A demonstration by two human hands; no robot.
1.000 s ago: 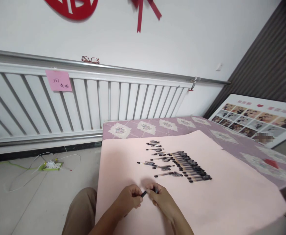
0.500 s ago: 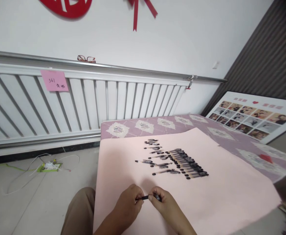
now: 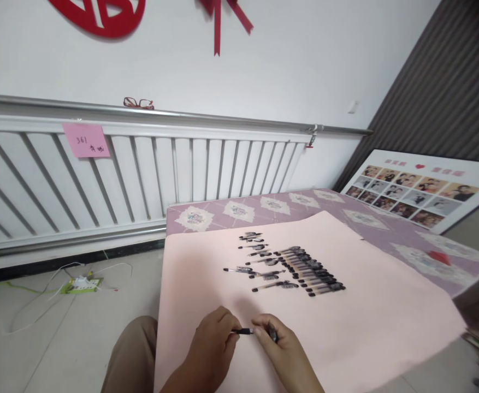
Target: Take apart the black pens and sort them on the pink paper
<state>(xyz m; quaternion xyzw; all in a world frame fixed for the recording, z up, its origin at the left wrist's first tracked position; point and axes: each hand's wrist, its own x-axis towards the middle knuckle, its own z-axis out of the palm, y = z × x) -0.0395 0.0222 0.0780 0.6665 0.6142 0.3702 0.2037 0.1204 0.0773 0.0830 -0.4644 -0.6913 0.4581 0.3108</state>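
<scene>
Toward the left edge of the pink sheet (image 3: 366, 316), the left hand (image 3: 217, 341) and right hand (image 3: 282, 344) both pinch a black pen (image 3: 245, 331); an uneven pull could make it slip. Beyond, a stray knuckle could knock the loose pens (image 3: 259, 262) into the neat row of pens (image 3: 313, 271).

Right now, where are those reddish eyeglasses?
In the head view's upper left, the reddish eyeglasses sit on the grey metal pipe, above and right of the pink paper note.

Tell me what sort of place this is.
Probably a room in a home, judging by the long white radiator, the photo board and the patterned purple cloth.
</scene>
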